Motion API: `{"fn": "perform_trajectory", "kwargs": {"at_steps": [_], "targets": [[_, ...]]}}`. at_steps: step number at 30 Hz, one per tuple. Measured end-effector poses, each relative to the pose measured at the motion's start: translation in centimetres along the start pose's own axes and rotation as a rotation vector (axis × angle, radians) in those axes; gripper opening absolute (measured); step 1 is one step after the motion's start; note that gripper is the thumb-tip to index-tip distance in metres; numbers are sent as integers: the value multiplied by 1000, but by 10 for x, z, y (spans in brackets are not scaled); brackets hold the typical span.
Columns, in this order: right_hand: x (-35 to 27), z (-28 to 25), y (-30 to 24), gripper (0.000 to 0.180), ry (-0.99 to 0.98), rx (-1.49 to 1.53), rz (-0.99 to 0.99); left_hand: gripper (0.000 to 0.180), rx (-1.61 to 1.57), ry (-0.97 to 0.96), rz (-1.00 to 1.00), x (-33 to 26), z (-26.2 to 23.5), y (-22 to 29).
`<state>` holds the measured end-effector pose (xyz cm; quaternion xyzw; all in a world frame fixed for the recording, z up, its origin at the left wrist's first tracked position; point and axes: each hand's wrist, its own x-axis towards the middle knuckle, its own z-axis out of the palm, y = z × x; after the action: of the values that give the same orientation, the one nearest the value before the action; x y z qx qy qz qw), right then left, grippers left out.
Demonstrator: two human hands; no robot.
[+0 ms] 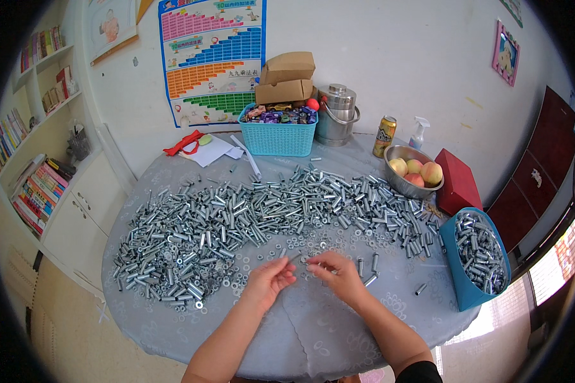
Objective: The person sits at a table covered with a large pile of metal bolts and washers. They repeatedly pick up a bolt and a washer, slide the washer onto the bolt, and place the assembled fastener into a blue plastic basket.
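Across the frame's centre, a grey-clothed table was strewn with a heap of metal sleeves, judged mostly unworked. At right, a blue bin was filled with similar parts, presumably finished. At lower centre, by the left hand a slim metal piece was pinched; by the right hand, apparently a small ring.

Metal tubes are silver, the patterned tablecloth grey, the box red.
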<state>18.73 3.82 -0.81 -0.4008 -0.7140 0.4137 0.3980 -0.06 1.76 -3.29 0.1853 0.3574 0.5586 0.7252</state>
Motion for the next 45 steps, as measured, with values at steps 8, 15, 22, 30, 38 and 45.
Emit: {"fn": "perform_trajectory", "kwargs": {"at_steps": [8, 15, 22, 30, 38, 45], "targets": [[-8, 4, 11, 19, -291, -467, -105, 16, -21, 32, 50, 1, -1, 5], [-6, 2, 7, 13, -208, -390, -42, 16, 33, 37, 29, 0, 1, 2], [5, -12, 8, 10, 52, 412, 211, 18, 116, 4, -47, -1, 5, -4], [6, -10, 10, 11, 59, 422, 230, 20, 138, -30, -84, -3, 8, -4], [3, -4, -2, 21, 44, -164, -47, 21, 111, 4, -82, -1, 2, -6], [20, -49, 22, 18, 388, 71, 96, 18, -30, 89, 62, 3, -3, -1]]}}
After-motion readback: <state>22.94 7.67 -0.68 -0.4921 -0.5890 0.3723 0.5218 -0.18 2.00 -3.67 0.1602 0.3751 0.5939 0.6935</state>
